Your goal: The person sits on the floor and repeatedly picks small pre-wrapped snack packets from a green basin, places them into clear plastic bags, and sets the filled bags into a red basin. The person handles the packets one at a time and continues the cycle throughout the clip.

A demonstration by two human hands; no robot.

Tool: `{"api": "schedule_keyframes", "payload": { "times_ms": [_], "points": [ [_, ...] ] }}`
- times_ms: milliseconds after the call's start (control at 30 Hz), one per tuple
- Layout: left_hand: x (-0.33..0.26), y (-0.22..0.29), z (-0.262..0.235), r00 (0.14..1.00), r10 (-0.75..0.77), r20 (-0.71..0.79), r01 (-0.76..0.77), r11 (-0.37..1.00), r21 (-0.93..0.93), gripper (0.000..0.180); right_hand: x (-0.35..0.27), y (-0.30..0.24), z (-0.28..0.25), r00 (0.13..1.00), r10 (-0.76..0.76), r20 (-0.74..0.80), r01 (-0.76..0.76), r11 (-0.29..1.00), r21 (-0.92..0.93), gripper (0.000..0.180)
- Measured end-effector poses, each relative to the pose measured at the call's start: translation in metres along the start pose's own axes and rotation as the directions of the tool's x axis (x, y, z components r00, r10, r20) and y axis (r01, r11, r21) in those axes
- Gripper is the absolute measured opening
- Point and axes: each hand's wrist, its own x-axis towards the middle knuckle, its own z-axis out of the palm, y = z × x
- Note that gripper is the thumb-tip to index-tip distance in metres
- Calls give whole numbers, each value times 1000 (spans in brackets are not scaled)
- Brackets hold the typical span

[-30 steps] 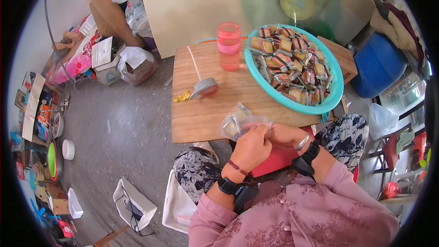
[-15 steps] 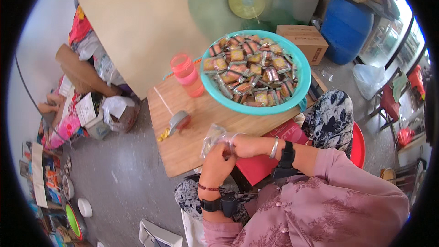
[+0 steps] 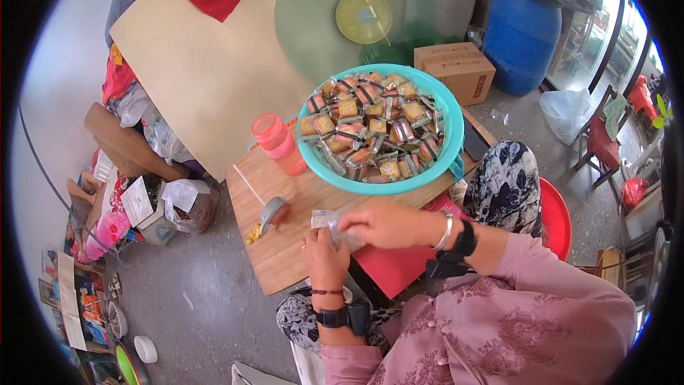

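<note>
A small clear plastic bag [image 3: 324,219] is at the near edge of the wooden board [image 3: 285,260]. My left hand [image 3: 326,260] has its fingers closed round the bag's lower part. My right hand [image 3: 395,224] reaches over the same bag from the right; its fingertips are smeared by motion, so their grip does not show. Beyond my hands stands a turquoise basin [image 3: 452,117] heaped with small wrapped snacks [image 3: 377,127]. Left of the basin is a pink see-through bottle [image 3: 274,139]. A round grey and reddish thing [image 3: 274,214] lies near small yellow pieces [image 3: 253,234].
A thin white stick [image 3: 249,184] lies on the board, and a dark phone [image 3: 475,144] at its right end. A red flat box [image 3: 399,264] is below my right forearm. Farther off are a cardboard box [image 3: 456,75], a blue barrel [image 3: 521,43] and a red tub [image 3: 557,221].
My right hand has shifted from close beside my left hand to a flatter reach over the bag. The bag has moved lower between my hands. The view has shifted slightly.
</note>
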Motion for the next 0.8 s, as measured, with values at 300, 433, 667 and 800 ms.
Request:
{"api": "schedule_keyframes", "payload": {
  "times_ms": [300,433,667,800],
  "points": [
    [8,24,17,985,-147,-93,112,946,-304,21,30,42,-67,942,-4,-336,-122,927,-355,31],
    [7,42,22,963,-186,-195,59,851,-522,30,35,59,-60,944,-9,-330,-134,903,-409,35],
    [10,57,20,951,-210,-228,35,804,-594,37,39,61,-57,929,42,-367,-205,886,-416,29],
    [8,57,17,954,-221,-200,39,758,-652,33,39,56,-58,917,32,-398,-206,892,-403,23]
  ]
}}
